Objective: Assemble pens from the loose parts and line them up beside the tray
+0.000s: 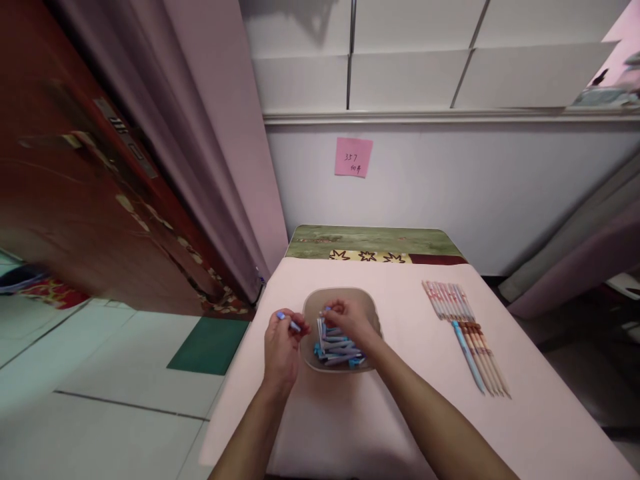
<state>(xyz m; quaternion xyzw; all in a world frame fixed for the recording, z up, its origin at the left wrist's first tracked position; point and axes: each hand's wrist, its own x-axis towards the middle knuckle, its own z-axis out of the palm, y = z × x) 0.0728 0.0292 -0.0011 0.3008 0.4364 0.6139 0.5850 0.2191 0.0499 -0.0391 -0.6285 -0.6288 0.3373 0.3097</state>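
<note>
Pen (pixel 294 325) in the left hand (pixel 281 343), gripped between thumb and fingers, is lifted just beside the left rim of the tan bin (pixel 367 303). The right hand (pixel 350 319) is over the bin, its fingertips pinched on a small blue-violet piece (pixel 327 309) — too small to tell whether it is a whole pen. The step in hand looks like sorting through or handling these pens; drawing a single pen from the mixed heap (pixel 340 350) would call for a narrow pinch and a clear lift.

The left-hand pen lies aslant, its blue-violet end pointing far left and its paler end near right. In the heap, many lie roughly left to right, others nearer upright. On the pink cloth (pixel 405 293) at right are 2 groups: a far row (pixel 449 300) and a near row (pixel 487 360), with 1 blue pen (pixel 469 357) along the near row's left side — all slanting from far left to near right.
</note>
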